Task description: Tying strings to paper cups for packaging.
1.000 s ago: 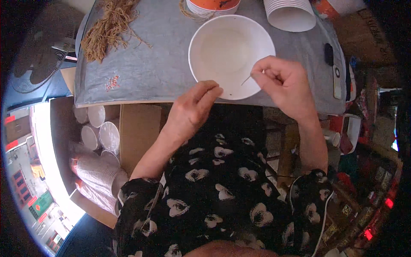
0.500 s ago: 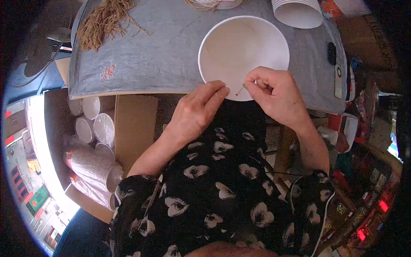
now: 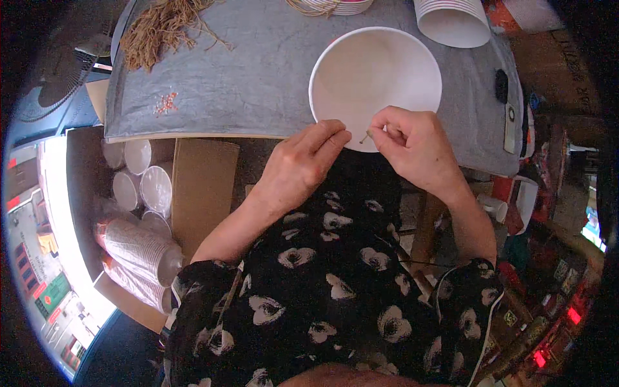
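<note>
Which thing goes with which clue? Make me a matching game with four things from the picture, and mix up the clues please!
Things:
1. Brown strings
2. Big white tub
3. Right hand
4. Cardboard box

Clues:
A. Pinching a short, thin thing
B. Holding stacked tubs
C. Bunched up on the far left part of the gray tabletop
D. Wide open, with the left hand at its near rim

Right pairs: 1-C, 2-D, 3-A, 4-B
</note>
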The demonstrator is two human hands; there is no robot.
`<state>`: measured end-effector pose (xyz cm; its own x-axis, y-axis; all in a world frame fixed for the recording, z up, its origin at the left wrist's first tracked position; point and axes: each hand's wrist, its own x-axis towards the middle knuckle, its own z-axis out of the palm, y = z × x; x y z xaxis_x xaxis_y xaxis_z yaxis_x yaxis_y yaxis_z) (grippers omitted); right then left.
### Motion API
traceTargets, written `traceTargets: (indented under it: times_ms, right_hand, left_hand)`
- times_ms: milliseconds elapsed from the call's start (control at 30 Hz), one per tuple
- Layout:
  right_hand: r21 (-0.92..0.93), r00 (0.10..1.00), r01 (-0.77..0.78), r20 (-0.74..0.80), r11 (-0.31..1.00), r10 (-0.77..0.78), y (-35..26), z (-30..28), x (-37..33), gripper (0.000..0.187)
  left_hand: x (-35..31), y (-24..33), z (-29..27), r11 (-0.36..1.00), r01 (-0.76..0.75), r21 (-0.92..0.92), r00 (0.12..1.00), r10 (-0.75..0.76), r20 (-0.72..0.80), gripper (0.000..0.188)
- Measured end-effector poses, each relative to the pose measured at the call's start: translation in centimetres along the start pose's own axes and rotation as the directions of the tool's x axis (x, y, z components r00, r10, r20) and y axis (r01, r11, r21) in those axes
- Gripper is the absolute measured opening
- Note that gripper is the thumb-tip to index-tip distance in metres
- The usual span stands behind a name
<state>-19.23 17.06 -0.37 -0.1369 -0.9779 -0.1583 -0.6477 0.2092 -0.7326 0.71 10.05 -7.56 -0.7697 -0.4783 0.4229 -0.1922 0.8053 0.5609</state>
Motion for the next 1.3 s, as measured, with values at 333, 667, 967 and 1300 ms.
traceTargets:
  times_ms: [333, 667, 967, 1300]
  right_hand:
    - [-0.398, 0.984, 0.175, 0.036, 0.901, -0.176, -1.0, -1.4, 2.0, 0.017]
    - [-0.124, 0.986, 0.167, 0.039, 0.978, -0.163, -1.3, -3.1, 3.4, 0.020]
    - [0.426, 0.941, -0.025, -0.295, 0.904, 0.165, 5.0, 1.3, -0.4, 0.023]
    - [0.834, 0.915, -0.001, -0.221, 0.552, 0.336, 5.2, 6.3, 1.5, 0.016]
  left_hand:
    - [3.7, 0.0, -2.1, 0.994, 0.096, -0.055, 0.994, -0.093, 0.055, 0.031]
    - [6.2, -0.8, -3.2, 0.995, 0.098, 0.029, 0.979, -0.102, 0.174, 0.026]
    - [7.1, -1.0, -2.5, 0.991, 0.134, -0.003, 0.986, -0.133, 0.102, 0.023]
    - [7.1, -0.6, -2.2, 0.980, 0.193, 0.057, 0.975, -0.198, 0.102, 0.021]
